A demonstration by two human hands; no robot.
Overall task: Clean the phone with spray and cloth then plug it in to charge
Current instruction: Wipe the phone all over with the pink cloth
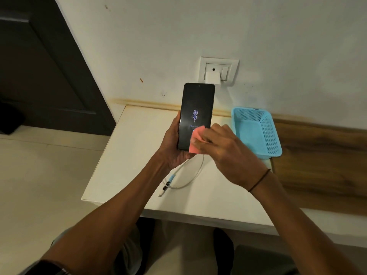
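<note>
My left hand (172, 147) holds a black phone (196, 110) upright above the table, gripping its lower part, screen lit and facing me. My right hand (228, 149) presses a small pink cloth (195, 139) against the lower right of the screen. A white charging cable (186, 175) lies curled on the white table (123, 165) below the hands, its free plug end (161, 193) near the front edge. A white charger (212, 77) sits in the wall socket (218, 71) behind the phone. No spray bottle is in view.
A light blue perforated plastic basket (258, 132) stands on the table at the right, against the wall. A wood-patterned surface (321, 155) lies to its right. A dark door (39, 66) and pale floor are on the left.
</note>
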